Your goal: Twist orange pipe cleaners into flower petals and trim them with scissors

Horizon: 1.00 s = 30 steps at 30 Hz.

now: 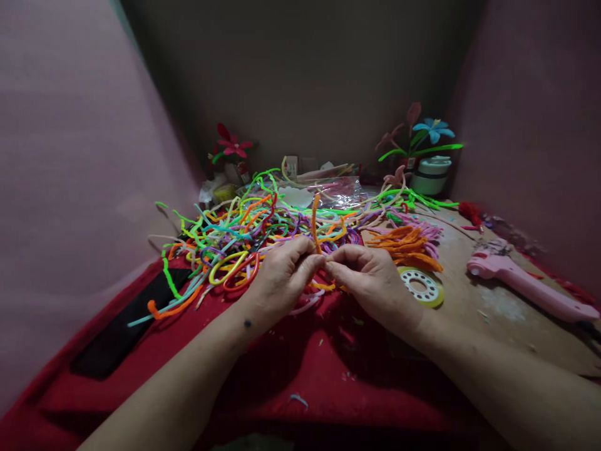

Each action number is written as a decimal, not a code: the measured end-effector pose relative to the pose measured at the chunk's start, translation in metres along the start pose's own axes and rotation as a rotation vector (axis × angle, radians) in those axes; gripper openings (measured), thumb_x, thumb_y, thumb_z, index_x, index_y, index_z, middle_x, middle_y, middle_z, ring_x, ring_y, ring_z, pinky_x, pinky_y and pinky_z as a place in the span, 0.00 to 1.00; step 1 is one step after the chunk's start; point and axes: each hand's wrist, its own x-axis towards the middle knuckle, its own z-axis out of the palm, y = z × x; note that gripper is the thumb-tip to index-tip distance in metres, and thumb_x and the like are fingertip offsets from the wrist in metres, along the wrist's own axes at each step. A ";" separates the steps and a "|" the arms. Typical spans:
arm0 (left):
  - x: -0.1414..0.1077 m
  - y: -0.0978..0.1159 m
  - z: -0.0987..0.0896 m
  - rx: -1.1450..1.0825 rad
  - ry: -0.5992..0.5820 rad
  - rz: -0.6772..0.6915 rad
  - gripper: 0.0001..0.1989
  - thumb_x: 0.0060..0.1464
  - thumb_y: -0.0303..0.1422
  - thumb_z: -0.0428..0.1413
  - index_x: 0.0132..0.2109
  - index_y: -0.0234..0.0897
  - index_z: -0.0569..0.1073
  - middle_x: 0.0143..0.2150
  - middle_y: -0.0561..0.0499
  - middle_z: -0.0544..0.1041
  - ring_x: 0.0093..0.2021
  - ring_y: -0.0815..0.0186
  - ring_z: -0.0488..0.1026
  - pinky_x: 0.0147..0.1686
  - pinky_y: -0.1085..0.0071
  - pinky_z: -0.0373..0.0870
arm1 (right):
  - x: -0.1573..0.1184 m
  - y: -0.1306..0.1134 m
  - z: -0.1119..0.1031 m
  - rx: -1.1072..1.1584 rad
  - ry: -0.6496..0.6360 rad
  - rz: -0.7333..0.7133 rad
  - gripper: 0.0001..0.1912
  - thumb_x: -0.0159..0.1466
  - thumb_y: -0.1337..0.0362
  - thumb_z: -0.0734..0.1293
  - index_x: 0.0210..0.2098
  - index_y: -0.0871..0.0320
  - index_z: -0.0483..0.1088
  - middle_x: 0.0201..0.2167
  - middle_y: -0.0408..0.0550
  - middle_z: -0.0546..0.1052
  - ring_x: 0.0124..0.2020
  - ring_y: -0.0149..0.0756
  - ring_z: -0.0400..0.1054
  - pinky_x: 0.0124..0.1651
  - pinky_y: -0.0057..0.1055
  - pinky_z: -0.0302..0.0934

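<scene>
An orange pipe cleaner [316,219] stands up between my hands, its lower end hidden by my fingers. My left hand [286,269] is closed in a pinch around it. The fingertips of my right hand [366,275] pinch at the same spot, close against the left fingers, and seem to grip the pipe cleaner's lower part. Behind my hands lies a tangled heap of multicoloured pipe cleaners [225,228]. Scissors with a yellow and a red handle loop [241,285] lie just left of my left hand. A bundle of orange pipe cleaners [404,245] rests beyond my right hand.
A tape roll [434,291] and a pink glue gun [530,282] lie on a brown board [460,313] at right. A black flat object [117,332] lies at left on the red cloth [263,369]. Pipe-cleaner flowers [432,129] and a lidded pot [429,178] stand behind.
</scene>
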 end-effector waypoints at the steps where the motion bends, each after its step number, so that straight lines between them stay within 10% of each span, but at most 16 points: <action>1: 0.000 0.000 -0.001 -0.018 -0.019 -0.017 0.11 0.54 0.33 0.50 0.25 0.35 0.62 0.21 0.57 0.62 0.22 0.74 0.58 0.22 0.77 0.57 | 0.000 -0.001 0.000 0.033 -0.011 0.020 0.06 0.55 0.65 0.65 0.25 0.61 0.71 0.21 0.43 0.71 0.23 0.28 0.61 0.27 0.25 0.56; 10: 0.003 -0.002 -0.010 -0.212 -0.173 -0.133 0.08 0.52 0.34 0.52 0.30 0.33 0.66 0.23 0.57 0.63 0.22 0.75 0.59 0.22 0.78 0.57 | 0.000 -0.001 0.000 -0.032 -0.001 -0.014 0.04 0.56 0.67 0.65 0.26 0.61 0.70 0.23 0.44 0.72 0.25 0.29 0.63 0.29 0.27 0.59; 19: 0.001 0.001 -0.009 -0.122 -0.393 -0.022 0.04 0.50 0.28 0.50 0.32 0.32 0.69 0.32 0.52 0.69 0.34 0.68 0.65 0.34 0.74 0.64 | -0.006 -0.005 -0.002 -0.560 0.013 -0.733 0.16 0.60 0.73 0.60 0.46 0.56 0.68 0.43 0.49 0.73 0.46 0.38 0.62 0.51 0.40 0.55; 30: 0.001 0.004 -0.016 -0.306 -0.309 -0.267 0.10 0.51 0.35 0.53 0.27 0.33 0.64 0.18 0.59 0.58 0.18 0.77 0.52 0.18 0.78 0.48 | -0.008 -0.006 -0.001 -0.680 0.074 -0.547 0.11 0.62 0.68 0.58 0.28 0.61 0.70 0.24 0.49 0.70 0.28 0.34 0.60 0.33 0.31 0.55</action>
